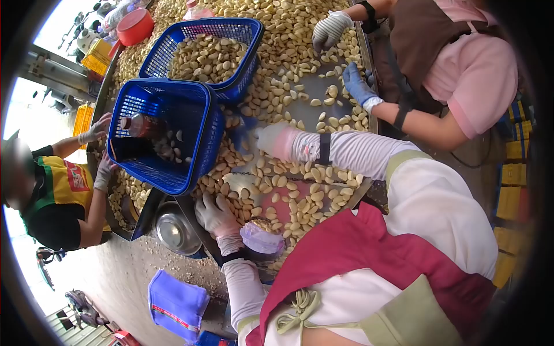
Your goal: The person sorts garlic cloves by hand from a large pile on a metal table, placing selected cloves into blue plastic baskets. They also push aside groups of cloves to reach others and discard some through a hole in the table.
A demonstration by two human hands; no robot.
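My left hand (216, 214), in a pale glove, rests at the near table edge among loose, pale, bean-like pieces (314, 202). Its fingers are somewhat apart, with nothing visibly gripped. Beside its wrist lies a lilac scoop-like item (262, 239) with small bits at its rim. My right hand (276, 141) is gloved and smeared by motion over the pieces, right of the front blue basket (205, 138); its fingers cannot be made out. That basket holds a bottle (138, 126) and a few pieces. Behind it, another blue basket (254, 55) is well filled with pieces.
A co-worker's gloved hands (359, 86) are over the table at the upper right. Another person's gloved hands (104, 173) touch the front basket's left side. A red basin (135, 27) stands at the upper left. A metal bowl (176, 232) and purple cloth (178, 303) are below.
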